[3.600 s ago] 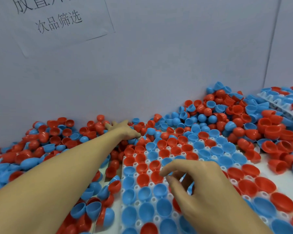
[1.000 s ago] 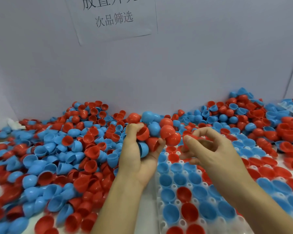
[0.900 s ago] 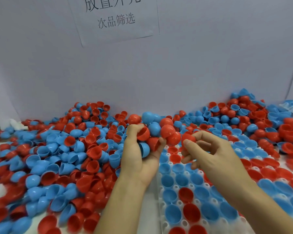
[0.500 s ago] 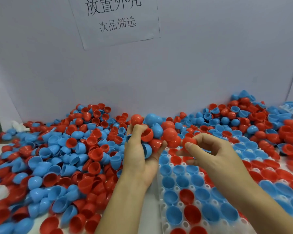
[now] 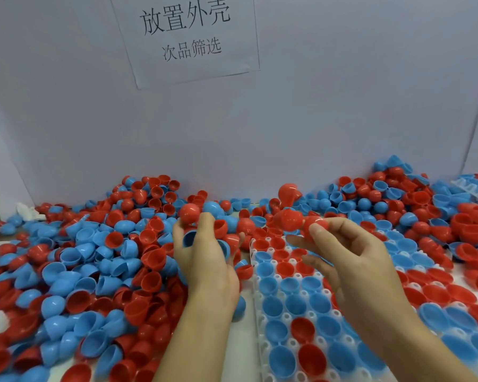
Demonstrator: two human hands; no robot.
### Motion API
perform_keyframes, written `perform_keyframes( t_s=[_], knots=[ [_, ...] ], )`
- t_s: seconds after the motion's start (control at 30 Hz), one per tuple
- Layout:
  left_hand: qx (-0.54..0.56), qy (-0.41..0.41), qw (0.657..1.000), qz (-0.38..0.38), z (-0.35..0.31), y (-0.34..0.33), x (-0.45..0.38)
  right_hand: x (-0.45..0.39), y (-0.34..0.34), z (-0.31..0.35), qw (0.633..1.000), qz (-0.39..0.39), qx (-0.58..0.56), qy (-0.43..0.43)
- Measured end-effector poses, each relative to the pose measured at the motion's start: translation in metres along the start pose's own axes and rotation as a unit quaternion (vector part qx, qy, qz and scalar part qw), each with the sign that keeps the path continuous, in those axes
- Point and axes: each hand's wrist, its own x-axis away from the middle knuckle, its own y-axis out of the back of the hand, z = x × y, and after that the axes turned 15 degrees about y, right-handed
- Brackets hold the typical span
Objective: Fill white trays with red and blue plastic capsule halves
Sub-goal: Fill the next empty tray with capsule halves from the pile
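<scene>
Left hand [image 5: 202, 260] is still cradling a handful of red and blue plastic capsule halves [image 5: 221, 230] beside the white pocketed plastic tray [image 5: 287, 317]; right hand [image 5: 351, 260], fingers now pinching one red half [image 5: 313, 223], is hovering over the tray's far rows; placement is imminent.

Only two forearms and two hands of the person are visible. The left hand [image 5: 202, 260] and the right hand [image 5: 353, 260] are bare, with no gloves, rings or watch. Both forearms are bare down to the frame edge at 6 o'clock; no sleeve shows. The fingernails are short and plain.
</scene>
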Motion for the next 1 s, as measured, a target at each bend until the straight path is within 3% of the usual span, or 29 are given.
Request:
perform_keyframes(
  t_s=[0.07,0.17,0.33,0.77,1.0],
  knots=[
    [-0.075,-0.038,0.996,0.006,0.007,-0.004,0.004,0.002,-0.005,-0.001,1.000,0.006,-0.026,-0.002],
    [-0.165,-0.072,0.981,0.073,0.008,-0.008,0.012,0.004,-0.011,-0.001,0.997,-0.010,-0.072,-0.013],
    [-0.244,-0.067,0.947,0.196,0.013,-0.010,0.016,0.003,-0.014,-0.001,0.989,-0.054,-0.136,-0.028],
    [-0.249,0.014,0.931,0.266,0.013,-0.010,0.022,0.001,-0.005,0.005,0.999,0.014,0.040,0.008],
    [-0.233,0.051,0.923,0.303,0.008,-0.006,0.018,-0.002,0.002,0.006,0.999,0.030,0.005,-0.010]
  ],
)
